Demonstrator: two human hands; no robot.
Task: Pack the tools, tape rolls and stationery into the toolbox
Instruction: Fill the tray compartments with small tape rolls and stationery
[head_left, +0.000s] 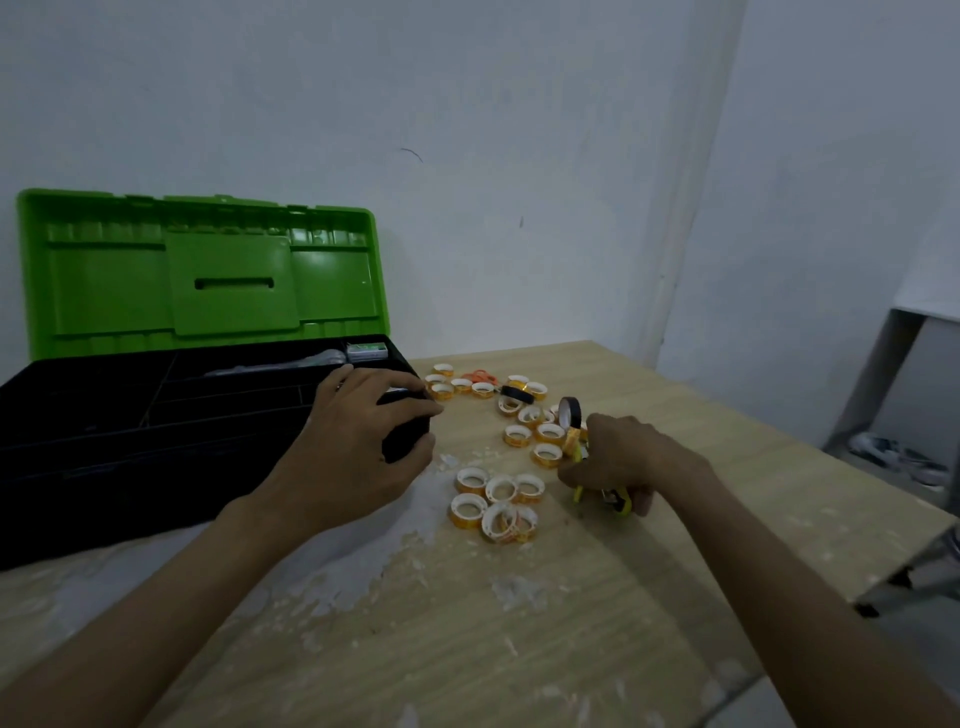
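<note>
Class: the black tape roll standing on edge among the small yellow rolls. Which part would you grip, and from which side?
Probably its top arc, from above: the black tape roll stands upright, so thumb and finger can pinch its two flat faces. The small yellow rolls crowd its base, and the right hand sits close beside.

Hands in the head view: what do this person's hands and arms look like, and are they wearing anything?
Both are bare. The left hand and right hand wear no gloves, and neither wrist carries a watch or bracelet. No sleeve shows: both forearms are uncovered to the picture's edge. The light is too dim to tell whether any finger has a ring.
</note>
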